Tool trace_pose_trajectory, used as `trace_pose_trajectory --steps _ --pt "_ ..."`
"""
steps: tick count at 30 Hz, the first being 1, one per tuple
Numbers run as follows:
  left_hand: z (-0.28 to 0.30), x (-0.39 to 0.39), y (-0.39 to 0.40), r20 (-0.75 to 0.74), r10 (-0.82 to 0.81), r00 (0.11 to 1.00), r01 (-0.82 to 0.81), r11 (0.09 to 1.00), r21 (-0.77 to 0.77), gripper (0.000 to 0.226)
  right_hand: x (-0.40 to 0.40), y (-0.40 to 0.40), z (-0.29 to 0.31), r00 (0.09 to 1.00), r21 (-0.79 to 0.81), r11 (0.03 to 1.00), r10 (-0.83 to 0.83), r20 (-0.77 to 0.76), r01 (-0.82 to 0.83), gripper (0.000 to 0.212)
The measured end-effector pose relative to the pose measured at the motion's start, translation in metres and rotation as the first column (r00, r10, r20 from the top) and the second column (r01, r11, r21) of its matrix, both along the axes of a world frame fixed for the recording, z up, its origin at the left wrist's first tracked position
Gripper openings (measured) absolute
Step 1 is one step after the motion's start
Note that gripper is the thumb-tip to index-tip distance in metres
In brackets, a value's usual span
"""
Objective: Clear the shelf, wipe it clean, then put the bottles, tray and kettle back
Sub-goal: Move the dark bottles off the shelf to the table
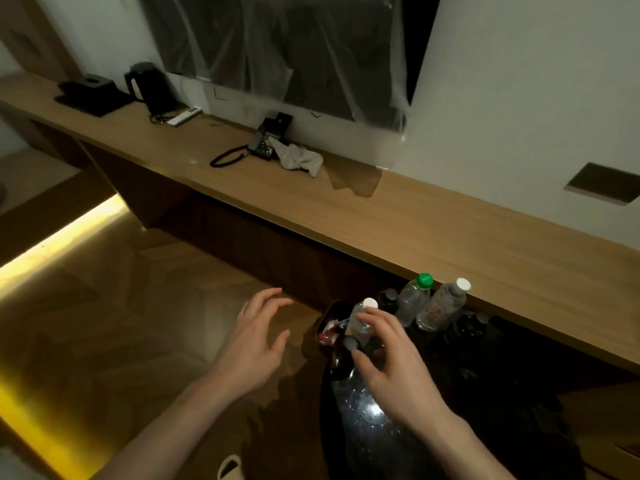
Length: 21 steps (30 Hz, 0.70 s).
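Curling round the small white-capped bottle (pixel 362 322), the fingers of the right hand (pixel 391 368) hold it by the body just under the cap, thumb at the near side. The left hand (pixel 252 337) floats free at nine o'clock of that bottle, fingers spread and lightly bent, with nothing in it.

The held bottle stands among others on a dark, glossy low surface (pixel 450 393). At one o'clock of it is a green-capped bottle (pixel 414 299), and further the same way a second white-capped bottle (pixel 441 308); darker bottles sit between them, hard to make out. A small dark tray (pixel 329 317) with red packets lies at ten o'clock, touching or nearly so.

The wooden shelf (pixel 381 216) runs above. On it, towards eleven o'clock, lie a crumpled cloth (pixel 301 159) beside a phone (pixel 266 142), and at the far end the kettle (pixel 147 86).

The bottles are crowded, so lifting this one at a slant could tip a neighbour. Thin plastic may also buckle and slip under a tight squeeze.
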<state>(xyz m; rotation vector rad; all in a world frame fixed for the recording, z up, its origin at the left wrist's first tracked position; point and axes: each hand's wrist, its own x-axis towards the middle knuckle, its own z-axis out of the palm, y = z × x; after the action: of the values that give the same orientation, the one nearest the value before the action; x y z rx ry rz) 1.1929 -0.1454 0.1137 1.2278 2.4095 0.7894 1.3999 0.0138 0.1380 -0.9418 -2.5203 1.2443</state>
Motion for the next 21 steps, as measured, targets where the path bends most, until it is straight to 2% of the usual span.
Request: trace_pose_trajectory --steps 4,10,16,21 --pt "0.023 -0.065 -0.054 -0.099 0.046 0.994 -0.047 0.999 -0.004 0.054 -0.08 -0.032 0.027 0.988 0.037 0.989 0.138 0.065 -0.141 0.061" --pt "0.043 -0.159 -0.137 -0.212 0.1 0.972 -0.1 0.995 0.008 0.059 -0.189 -0.074 0.035 0.968 0.091 0.97 0.21 0.139 -0.224 0.07" --pt "0.055 -0.239 -0.196 -0.264 0.119 0.957 -0.132 0.991 -0.029 0.066 -0.275 -0.112 0.048 0.946 0.111 0.949 0.274 0.171 -0.295 0.072" --pt "0.058 -0.291 -0.215 -0.253 0.133 0.958 -0.137 0.991 0.002 0.067 -0.337 -0.12 0.056 0.92 0.125 0.922 0.338 0.198 -0.366 0.072"
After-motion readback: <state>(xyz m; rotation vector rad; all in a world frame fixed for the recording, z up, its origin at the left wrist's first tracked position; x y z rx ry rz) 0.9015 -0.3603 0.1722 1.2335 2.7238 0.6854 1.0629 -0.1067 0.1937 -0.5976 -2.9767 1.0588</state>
